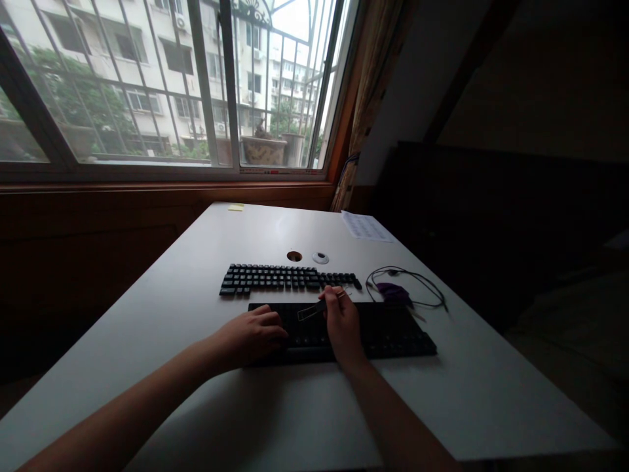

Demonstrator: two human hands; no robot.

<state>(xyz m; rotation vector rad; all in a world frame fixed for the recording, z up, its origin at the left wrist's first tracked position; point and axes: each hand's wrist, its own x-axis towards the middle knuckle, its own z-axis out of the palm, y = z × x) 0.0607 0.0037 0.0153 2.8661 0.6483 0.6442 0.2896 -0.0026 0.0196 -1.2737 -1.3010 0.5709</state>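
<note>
Right-hand fingers [334, 298] are pinched around a small puller-like tool with a dark grip and thin metal wire loops [308, 313]. Loops point left over the long black rectangular keyboard [393, 333], presumably gripped at the back so the wire end stays free. Left-hand fingers [270, 319] are bent over the keyboard's left end, likely bracing it; can't tell if they're pinching anything underneath.

Keyboard lies parallel to the near edge of the smooth white table [171, 288], probably for easy reach. Too dark to tell which keys still have caps. Loose black keycaps [275, 278] sit in rows just beyond it, toward the far edge, seemingly laid out in key order so nothing gets mixed up.

Thin black looped cable [393, 271] and crumpled purple cloth-like piece [393, 294] are toward the right edge, likely parked out of the way. Pale yellow paper slip [236, 207] at far left corner, printed white sheet [367, 227] at far right corner.

Room's dim; light comes from the barred window [221, 131] beyond the far edge.
</note>
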